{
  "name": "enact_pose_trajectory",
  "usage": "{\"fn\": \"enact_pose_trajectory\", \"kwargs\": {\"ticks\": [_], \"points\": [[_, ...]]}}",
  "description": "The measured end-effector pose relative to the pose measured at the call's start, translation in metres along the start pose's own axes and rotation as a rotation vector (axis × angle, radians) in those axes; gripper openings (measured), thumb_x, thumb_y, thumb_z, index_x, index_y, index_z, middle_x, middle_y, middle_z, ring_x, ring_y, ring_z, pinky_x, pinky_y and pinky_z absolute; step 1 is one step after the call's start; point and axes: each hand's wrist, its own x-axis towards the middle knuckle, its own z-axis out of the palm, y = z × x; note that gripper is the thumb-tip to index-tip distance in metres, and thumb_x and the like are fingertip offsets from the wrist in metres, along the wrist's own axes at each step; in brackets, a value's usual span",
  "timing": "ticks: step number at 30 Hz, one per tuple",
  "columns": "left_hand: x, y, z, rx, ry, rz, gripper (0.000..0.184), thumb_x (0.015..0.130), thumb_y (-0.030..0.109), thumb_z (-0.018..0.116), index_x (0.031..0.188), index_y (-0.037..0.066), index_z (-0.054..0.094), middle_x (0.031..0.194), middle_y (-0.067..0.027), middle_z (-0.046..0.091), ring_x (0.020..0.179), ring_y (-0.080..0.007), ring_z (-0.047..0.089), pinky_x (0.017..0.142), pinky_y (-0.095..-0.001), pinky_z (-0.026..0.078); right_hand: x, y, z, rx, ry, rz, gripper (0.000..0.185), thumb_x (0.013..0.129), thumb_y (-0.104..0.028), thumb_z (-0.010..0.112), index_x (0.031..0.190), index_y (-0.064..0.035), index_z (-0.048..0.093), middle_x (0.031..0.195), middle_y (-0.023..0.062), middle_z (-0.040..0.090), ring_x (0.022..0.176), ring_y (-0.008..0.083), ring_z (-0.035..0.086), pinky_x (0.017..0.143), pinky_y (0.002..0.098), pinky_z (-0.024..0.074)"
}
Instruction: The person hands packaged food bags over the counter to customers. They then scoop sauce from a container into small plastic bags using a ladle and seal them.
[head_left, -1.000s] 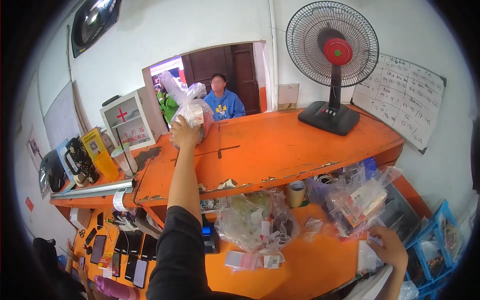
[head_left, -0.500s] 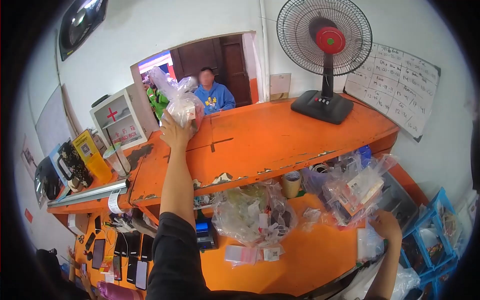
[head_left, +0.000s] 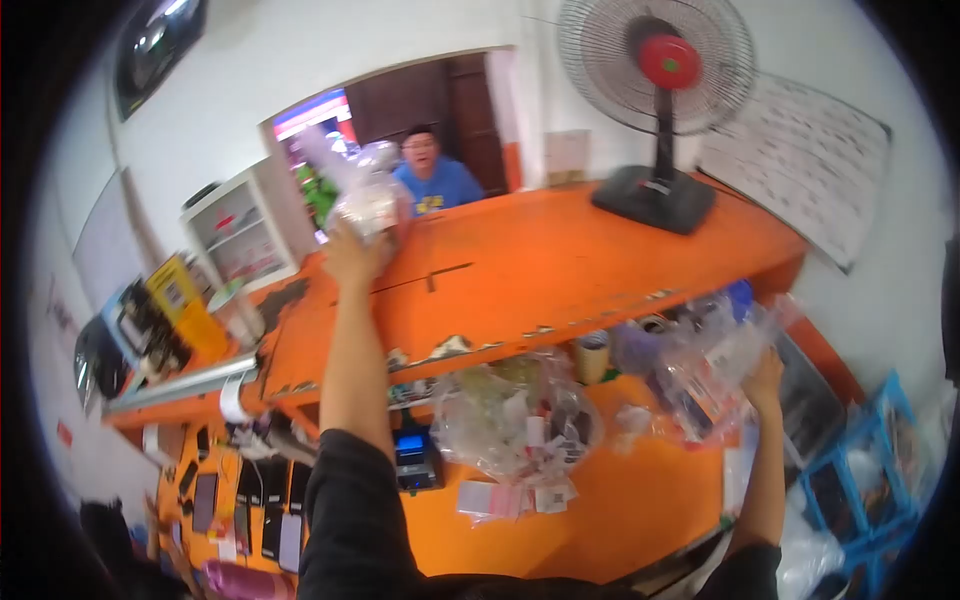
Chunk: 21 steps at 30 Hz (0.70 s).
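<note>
My left hand (head_left: 353,258) is at the far left of the raised orange counter (head_left: 540,250), closed on a filled clear plastic bag (head_left: 372,205) that stands by the wall opening. Its contents are blurred. On the right, my right hand (head_left: 766,378) is at the edge of a second clear plastic bag (head_left: 700,385), its fingers closed against the plastic. Orange and white packets show through this bag. Between my arms, a large clear bag (head_left: 515,420) of mixed small items lies on the lower desk, with flat pink and white packets (head_left: 515,497) before it.
A black and red fan (head_left: 655,200) stands on the counter. Beyond the opening is a person in blue (head_left: 440,185). Several phones (head_left: 270,530) lie at lower left near another person's arms. A card terminal (head_left: 415,455) sits under the shelf; blue baskets (head_left: 860,490) stand at right.
My right hand has risen from below the right-hand bag to its right edge. My left hand stays on the bag by the opening. The view has shifted slightly and is blurred.
</note>
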Motion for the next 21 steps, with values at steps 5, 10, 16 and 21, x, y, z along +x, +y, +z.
{"fn": "enact_pose_trajectory", "kwargs": {"ticks": [5, 10, 16, 21], "points": [[0.001, -0.005, 0.013, -0.048, 0.066, -0.003, 0.094, 0.064, 0.054, 0.067, 0.136, 0.010, 0.024, 0.126, -0.0159, 0.039, 0.112, -0.0339, 0.041, 0.083, -0.0498, 0.039, 0.006, 0.009, 0.020, -0.092, 0.063, 0.052, 0.040, 0.067, -0.001, 0.052, 0.107, 0.0029, 0.052, 0.120, 0.0217, 0.045, 0.109, 0.0379, 0.040, 0.097, 0.0429, 0.0304], [0.008, -0.002, 0.014, -0.098, 0.150, 0.016, 0.095, 0.062, 0.052, 0.068, 0.135, 0.010, 0.026, 0.121, -0.0146, 0.042, 0.110, -0.0335, 0.042, 0.081, -0.0497, 0.039, 0.012, -0.005, -0.003, -0.001, 0.233, -0.077, 0.036, 0.068, 0.003, 0.045, 0.103, 0.0047, 0.054, 0.109, 0.0239, 0.049, 0.104, 0.0384, 0.044, 0.092, 0.0427, 0.0334], [-0.004, -0.003, 0.010, -0.107, 0.046, -0.001, 0.101, 0.058, 0.050, 0.072, 0.136, 0.009, 0.022, 0.123, -0.0157, 0.040, 0.112, -0.0338, 0.040, 0.085, -0.0506, 0.037, 0.020, -0.072, -0.088, 0.227, 0.189, -0.056, 0.025, 0.071, 0.002, 0.042, 0.093, 0.0057, 0.054, 0.088, 0.0239, 0.054, 0.086, 0.0373, 0.051, 0.078, 0.0411, 0.0389], [-0.006, -0.002, 0.003, -0.025, -0.037, 0.031, 0.116, 0.050, 0.049, 0.077, 0.139, 0.011, 0.012, 0.126, -0.0157, 0.035, 0.116, -0.0321, 0.036, 0.089, -0.0497, 0.035, -0.014, -0.108, -0.126, 0.433, -0.006, 0.015, 0.022, 0.071, 0.002, 0.040, 0.088, 0.0057, 0.053, 0.083, 0.0225, 0.055, 0.082, 0.0336, 0.054, 0.071, 0.0363, 0.0399]]}}
